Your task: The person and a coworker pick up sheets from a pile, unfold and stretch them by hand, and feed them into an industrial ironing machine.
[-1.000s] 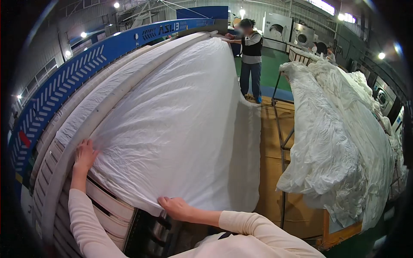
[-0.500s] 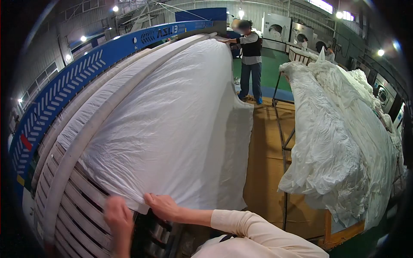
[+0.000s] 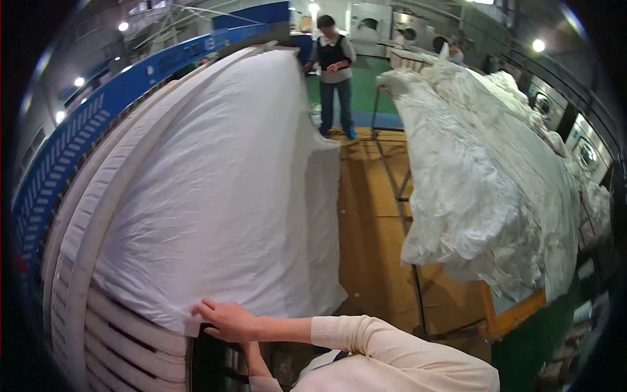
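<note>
white sheet (image 3: 222, 183): left-centre of frame, long axis running up-frame from right hand (image 3: 225, 319) | right looks nearer, fingers at sheet's bottom edge, grip unclear | left hand (image 3: 249, 349) (mostly hidden behind right): can't tell

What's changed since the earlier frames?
The left hand has let go of the white sheet and moved right, now mostly hidden behind the right hand. One co-worker's hand has drawn back from the sheet's far end. The view has turned right. The right hand stays at the sheet's near corner; the linen pile remains.
</note>
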`<state>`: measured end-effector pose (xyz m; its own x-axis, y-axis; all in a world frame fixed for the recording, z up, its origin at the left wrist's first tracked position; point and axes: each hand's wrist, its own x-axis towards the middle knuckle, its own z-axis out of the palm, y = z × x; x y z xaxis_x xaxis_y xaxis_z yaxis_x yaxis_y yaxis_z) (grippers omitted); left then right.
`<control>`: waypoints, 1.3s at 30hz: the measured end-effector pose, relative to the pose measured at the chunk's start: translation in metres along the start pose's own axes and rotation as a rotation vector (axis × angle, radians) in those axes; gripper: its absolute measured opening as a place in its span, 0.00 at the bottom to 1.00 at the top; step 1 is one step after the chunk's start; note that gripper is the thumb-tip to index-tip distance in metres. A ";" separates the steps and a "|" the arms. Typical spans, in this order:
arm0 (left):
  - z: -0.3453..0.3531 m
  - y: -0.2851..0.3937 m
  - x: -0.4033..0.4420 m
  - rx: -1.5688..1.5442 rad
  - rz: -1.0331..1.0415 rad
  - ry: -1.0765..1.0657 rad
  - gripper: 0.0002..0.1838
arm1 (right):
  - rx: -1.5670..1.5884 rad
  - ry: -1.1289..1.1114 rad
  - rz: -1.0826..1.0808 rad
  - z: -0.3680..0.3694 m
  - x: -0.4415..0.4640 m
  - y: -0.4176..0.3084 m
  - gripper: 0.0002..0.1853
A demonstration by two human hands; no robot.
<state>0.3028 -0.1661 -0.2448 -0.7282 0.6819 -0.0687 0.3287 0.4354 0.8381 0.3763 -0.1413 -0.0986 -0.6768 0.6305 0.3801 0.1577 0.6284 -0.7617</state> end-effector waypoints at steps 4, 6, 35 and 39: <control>0.003 0.004 -0.021 0.059 -0.044 -0.023 0.20 | 0.129 0.036 0.153 -0.011 -0.066 0.080 0.13; 0.003 -0.013 -0.020 -0.221 0.035 -0.138 0.21 | 0.055 0.117 0.280 -0.034 -0.108 0.104 0.09; -0.007 0.016 0.014 -0.187 0.036 0.840 0.26 | -1.344 1.394 1.339 -0.648 -0.664 0.248 0.20; 0.002 0.043 0.018 -0.208 -0.019 0.986 0.26 | -1.045 1.211 1.392 -0.702 -0.736 0.269 0.18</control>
<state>0.3052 -0.1339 -0.2115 -0.9356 -0.1560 0.3168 0.2692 0.2658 0.9257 1.4220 -0.1160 -0.2148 0.8285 0.4323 0.3559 0.5562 -0.7082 -0.4347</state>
